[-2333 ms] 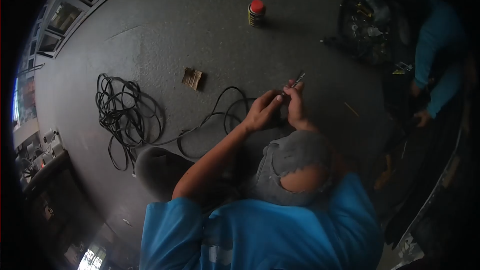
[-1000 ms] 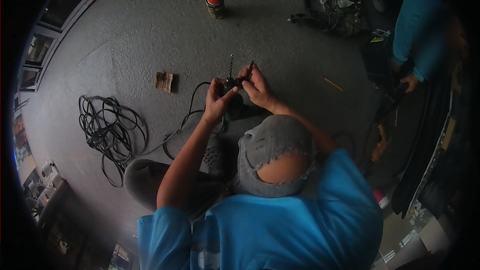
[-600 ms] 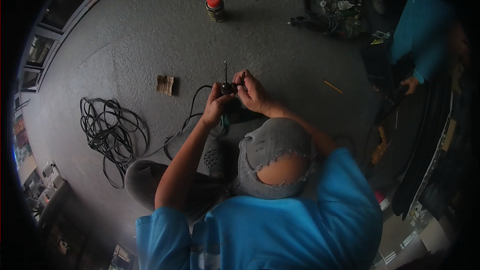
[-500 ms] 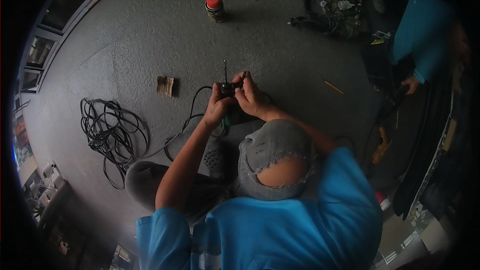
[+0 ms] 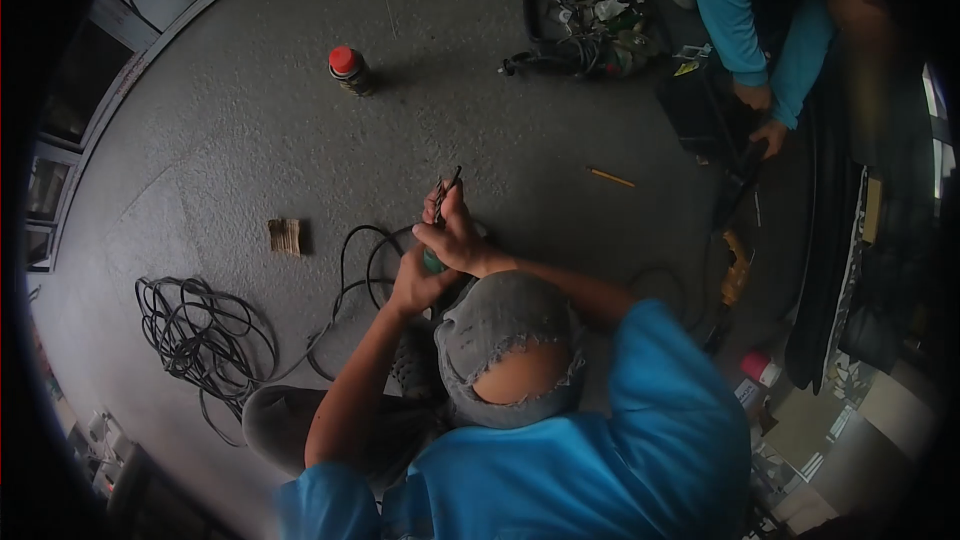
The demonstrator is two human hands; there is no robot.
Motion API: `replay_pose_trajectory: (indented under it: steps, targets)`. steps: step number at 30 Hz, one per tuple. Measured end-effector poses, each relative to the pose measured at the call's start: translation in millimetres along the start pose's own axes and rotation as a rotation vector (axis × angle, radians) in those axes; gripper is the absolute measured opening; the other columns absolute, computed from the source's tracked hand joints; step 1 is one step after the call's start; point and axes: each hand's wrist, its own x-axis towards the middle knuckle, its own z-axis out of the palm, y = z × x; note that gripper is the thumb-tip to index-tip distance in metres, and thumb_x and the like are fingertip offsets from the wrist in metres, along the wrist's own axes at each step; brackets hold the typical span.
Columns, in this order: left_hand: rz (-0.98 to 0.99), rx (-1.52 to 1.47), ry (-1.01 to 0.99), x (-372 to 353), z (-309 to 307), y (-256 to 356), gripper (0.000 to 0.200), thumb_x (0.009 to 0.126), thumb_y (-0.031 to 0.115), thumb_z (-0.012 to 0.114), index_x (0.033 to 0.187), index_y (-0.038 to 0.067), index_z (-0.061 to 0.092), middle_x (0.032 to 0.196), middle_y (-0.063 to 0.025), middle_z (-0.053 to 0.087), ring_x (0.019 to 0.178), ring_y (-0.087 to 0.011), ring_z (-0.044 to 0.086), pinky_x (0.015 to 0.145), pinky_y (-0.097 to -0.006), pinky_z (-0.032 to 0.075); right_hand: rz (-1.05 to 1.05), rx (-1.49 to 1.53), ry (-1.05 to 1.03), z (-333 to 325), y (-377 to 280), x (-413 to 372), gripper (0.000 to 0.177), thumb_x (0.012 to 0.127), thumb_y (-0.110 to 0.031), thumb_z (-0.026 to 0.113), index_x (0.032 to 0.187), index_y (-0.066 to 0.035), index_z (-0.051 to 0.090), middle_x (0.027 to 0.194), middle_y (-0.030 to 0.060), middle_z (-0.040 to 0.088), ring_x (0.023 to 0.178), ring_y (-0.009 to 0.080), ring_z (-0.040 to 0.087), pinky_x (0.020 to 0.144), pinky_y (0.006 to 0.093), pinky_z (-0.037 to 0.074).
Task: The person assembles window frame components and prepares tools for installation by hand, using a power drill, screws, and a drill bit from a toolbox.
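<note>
A green power drill [image 5: 433, 261] is low in front of my knees, largely covered by my hands. My left hand [image 5: 410, 286] is closed around its green body. A spiral drill bit [image 5: 440, 204] points away from me at the drill's front. My right hand [image 5: 455, 236] is closed at the front of the drill beside the bit, with a thin dark rod-like tool [image 5: 457, 175] sticking out past the fingers. The chuck is hidden behind my right hand. A black cord [image 5: 345, 250] loops on the floor to the left of my hands.
Coiled cable [image 5: 200, 340], a small brown cardboard piece [image 5: 285, 237] and a red-capped can [image 5: 345, 68] are on the floor. A pencil [image 5: 611, 177] lies right, a tool-filled case [image 5: 535, 15] farther off. Another person's hands [image 5: 765, 120] work near an orange-yellow tool [image 5: 737, 268].
My right hand has moved over the front of the drill, now covering the chuck. The bit stood clear of my fingers before. The view has shifted, and the other person leans farther in.
</note>
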Motion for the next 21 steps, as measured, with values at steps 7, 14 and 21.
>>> replay_pose_trajectory:
  steps: [7,14,21]
  targets:
    - [0.025,-0.168,0.279,-11.5,38.2,6.7,0.046,0.071,0.026,0.076,0.099,-0.006,0.058,0.087,-0.0161,0.068,0.082,-0.0234,0.065,0.074,-0.0357,0.050,0.231,-0.347,-0.156,-11.5,-46.5,1.1,0.047,0.070,-0.020,0.059,0.100,-0.003,0.028,0.092,0.0132,0.041,0.084,0.0220,0.045,0.079,0.0388,0.043]
    - [0.042,-0.202,0.321,-18.3,46.4,12.1,0.046,0.068,0.027,0.077,0.093,-0.007,0.057,0.078,-0.0153,0.066,0.073,-0.0220,0.064,0.069,-0.0349,0.050,0.292,-0.499,-0.258,-17.6,-64.3,-0.2,0.050,0.069,-0.020,0.060,0.103,0.001,0.030,0.088,0.0176,0.048,0.080,0.0264,0.052,0.076,0.0369,0.045]
    - [0.084,-0.064,0.210,-6.3,30.7,35.3,0.034,0.068,0.022,0.075,0.082,-0.005,0.061,0.073,-0.0123,0.065,0.068,-0.0196,0.063,0.066,-0.0343,0.050,0.292,-0.245,-0.333,-51.8,-64.7,5.3,0.047,0.075,-0.032,0.068,0.102,-0.004,0.042,0.081,0.0042,0.044,0.064,0.0142,0.044,0.061,0.0321,0.043]
